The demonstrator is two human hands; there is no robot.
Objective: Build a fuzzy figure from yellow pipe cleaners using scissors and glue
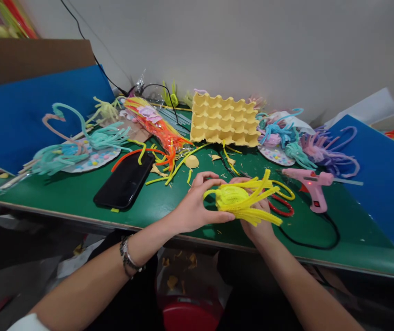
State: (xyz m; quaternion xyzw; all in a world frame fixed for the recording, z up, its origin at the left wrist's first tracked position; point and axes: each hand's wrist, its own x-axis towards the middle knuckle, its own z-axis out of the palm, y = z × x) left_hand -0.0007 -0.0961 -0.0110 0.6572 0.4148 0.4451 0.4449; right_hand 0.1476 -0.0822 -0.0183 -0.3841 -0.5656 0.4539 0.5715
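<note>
A bundle of bright yellow pipe cleaners (233, 198), rounded at one end with loose strands fanning to the right, is held above the green table near its front edge. My left hand (197, 204) grips its rounded end from the left, thumb below and fingers above. Behind and beneath the bundle, my right hand (261, 223) supports it; most of its fingers are hidden. Just right of the bundle lie scissors with red and yellow handles (283, 209), partly covered. Farther right a pink glue gun (312, 184) rests on its side.
A yellow egg-carton tray (224, 120) stands at the back. Left are a black phone (126, 180), a bag of orange pipe cleaners (157, 124) and turquoise pipe-cleaner figures (107, 138). Purple ones (331, 149) lie right. Blue boards (373, 184) flank the green table (352, 243); a black cord (321, 247) loops near its edge.
</note>
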